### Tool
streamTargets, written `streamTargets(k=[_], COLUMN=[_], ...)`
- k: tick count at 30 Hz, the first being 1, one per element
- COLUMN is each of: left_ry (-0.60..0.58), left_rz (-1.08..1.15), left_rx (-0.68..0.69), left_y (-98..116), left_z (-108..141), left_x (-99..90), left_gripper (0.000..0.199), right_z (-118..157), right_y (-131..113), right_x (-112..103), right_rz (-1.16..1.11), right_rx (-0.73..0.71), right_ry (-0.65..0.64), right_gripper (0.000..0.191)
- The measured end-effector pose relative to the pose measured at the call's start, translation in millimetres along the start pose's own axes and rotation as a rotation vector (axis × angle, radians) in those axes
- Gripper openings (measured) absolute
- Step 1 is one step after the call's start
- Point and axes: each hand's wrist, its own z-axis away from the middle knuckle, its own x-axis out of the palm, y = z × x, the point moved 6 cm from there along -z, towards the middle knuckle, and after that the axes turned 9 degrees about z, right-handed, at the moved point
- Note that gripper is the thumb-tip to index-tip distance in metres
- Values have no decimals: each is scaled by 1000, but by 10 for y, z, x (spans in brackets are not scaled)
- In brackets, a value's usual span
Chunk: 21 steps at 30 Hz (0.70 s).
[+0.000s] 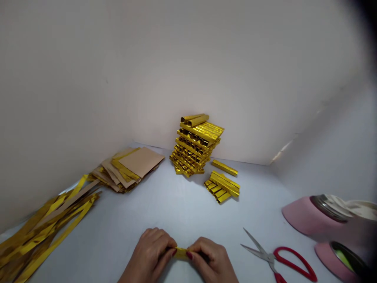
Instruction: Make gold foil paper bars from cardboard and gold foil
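Right now, the left hand (153, 248) and the right hand (213, 256) are gripping a small gold foil piece (180, 254) low in front of the person, their fingers (165, 239) pinching its two ends. Farther back on the worktop (171, 208), gold foil tubes (196, 143) are standing in a tall stack near the wall (229, 78). Red-handled scissors (269, 257) are lying with blades parted beyond the right hand, and gold foil strips (55, 220) are sprawling at the far left.
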Motion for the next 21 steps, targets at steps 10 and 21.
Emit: streamTargets(k=[10, 21], left_ry=[278, 427], left_rz=[379, 815], left_rx=[-337, -592], left_y=[-406, -681], left_z=[49, 165], left_x=[-275, -128], left_gripper=[18, 44], right_z=[79, 91], right_y=[281, 452], right_x=[-182, -128], right_rz=[-109, -494], right_rx=[205, 473], right_ry=[136, 176], right_gripper=[32, 40])
